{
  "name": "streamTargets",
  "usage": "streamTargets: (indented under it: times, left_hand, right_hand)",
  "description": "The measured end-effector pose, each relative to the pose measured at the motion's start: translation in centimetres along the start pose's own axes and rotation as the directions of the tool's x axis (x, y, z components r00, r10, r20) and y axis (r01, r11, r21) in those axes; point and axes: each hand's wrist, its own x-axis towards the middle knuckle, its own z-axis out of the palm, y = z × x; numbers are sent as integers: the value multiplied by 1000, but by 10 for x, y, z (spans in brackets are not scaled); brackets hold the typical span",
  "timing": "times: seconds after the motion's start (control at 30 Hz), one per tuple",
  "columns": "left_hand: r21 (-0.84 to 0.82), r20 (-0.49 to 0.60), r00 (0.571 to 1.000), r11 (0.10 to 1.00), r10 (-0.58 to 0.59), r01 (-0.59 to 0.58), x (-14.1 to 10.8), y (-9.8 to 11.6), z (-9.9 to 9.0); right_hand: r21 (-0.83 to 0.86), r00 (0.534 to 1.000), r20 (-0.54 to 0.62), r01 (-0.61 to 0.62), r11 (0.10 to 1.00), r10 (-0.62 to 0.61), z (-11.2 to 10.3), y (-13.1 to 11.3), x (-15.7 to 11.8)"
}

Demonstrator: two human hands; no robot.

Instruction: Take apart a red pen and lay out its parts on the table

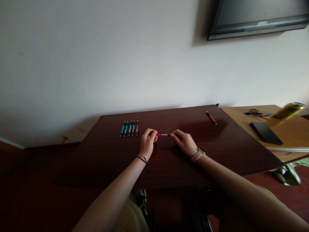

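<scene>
A red pen (163, 135) with black ends lies level between my two hands, just above the dark table. My left hand (148, 141) is closed around its left end. The fingertips of my right hand (184, 141) pinch its right end. To the left of my hands, several blue pens (126, 129) stand side by side in a row on the tabletop, with one red pen (137, 128) at the row's right end. Another red-and-black pen (211, 118) lies tilted by itself near the table's far right corner.
The dark wooden table (101, 164) touches the wall at its back. On a lighter wooden surface (292, 135) to the right are a black phone (266, 132), a dark cable (257, 113) and a yellow can (289, 110). A screen (260, 19) hangs on the wall.
</scene>
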Motion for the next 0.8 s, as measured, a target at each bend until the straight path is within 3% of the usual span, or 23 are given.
streamTargets:
  times: [0.13,0.33,0.8]
  left_hand:
    - [5,-9,1000,1000,8,-8,0,0,1]
    - [-5,-14,1000,1000,4,-4,0,0,2]
    - [1,-27,1000,1000,6,-6,-1,1,1]
  right_hand:
    - [-3,1000,27,-12,1000,12,-1,-2,0]
    - [-2,998,-44,45,999,-45,-1,-3,0]
    - [1,1000,27,10,1000,-10,-2,-5,0]
